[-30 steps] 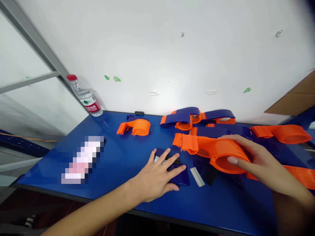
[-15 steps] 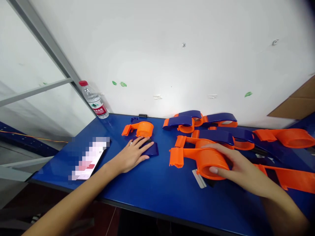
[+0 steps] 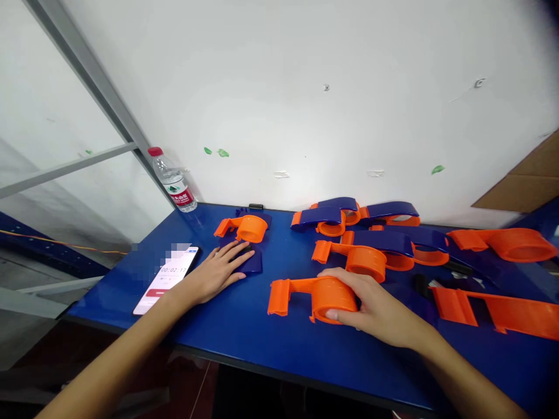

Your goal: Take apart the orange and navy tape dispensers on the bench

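My right hand [image 3: 371,305] grips the round end of an orange tape-dispenser frame [image 3: 297,288] low over the front middle of the blue table. My left hand [image 3: 218,270] rests with its fingers spread on a dark blue piece [image 3: 253,261], part of which the fingers hide. Just beyond those fingertips lies another orange frame [image 3: 252,228]. One more orange frame [image 3: 367,262] sits behind my right hand.
Several blue-and-orange dispensers [image 3: 386,241] lie at the back right, with orange frames [image 3: 519,244] further right. A phone [image 3: 168,279] lies at the left, and a water bottle [image 3: 177,185] stands near the wall. The table's front edge [image 3: 279,364] runs below.
My right hand has moved left with the orange frame, away from the one behind it. My left hand and the blue piece under it have shifted slightly left.
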Demonstrator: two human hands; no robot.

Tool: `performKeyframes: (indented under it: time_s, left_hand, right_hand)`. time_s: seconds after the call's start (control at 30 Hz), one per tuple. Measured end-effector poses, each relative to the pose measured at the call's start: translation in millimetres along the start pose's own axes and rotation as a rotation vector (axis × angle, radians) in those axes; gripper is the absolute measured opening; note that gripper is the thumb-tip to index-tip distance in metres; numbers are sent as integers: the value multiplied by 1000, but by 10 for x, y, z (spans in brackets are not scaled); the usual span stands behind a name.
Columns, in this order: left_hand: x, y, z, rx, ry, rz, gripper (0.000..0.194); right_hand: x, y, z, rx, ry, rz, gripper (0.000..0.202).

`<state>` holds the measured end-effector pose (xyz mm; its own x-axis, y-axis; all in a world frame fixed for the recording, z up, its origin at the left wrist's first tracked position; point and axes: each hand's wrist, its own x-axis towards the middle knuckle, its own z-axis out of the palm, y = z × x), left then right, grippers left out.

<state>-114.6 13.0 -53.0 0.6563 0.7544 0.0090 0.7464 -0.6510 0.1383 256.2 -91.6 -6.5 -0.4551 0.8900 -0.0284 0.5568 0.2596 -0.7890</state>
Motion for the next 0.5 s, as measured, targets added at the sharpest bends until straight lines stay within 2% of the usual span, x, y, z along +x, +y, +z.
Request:
performKeyframes:
  time_s: [0.13, 0.23, 0.33, 0.5]
  left_hand:
    - [8, -67, -41, 44, -15, -50, 59]
    - [17, -85, -49, 83, 1, -46, 61]
    - [4, -113, -78, 98, 33, -26, 63]
    - [-37, -147, -328, -18, 89, -2, 58]
  right_hand:
    - [129, -128, 227, -144, 15, -68, 41]
    - [267, -234, 415, -327, 30, -109, 49]
    - [426, -329, 542, -392, 9, -156, 54]
    - [715, -463, 656, -385, 35, -199, 54]
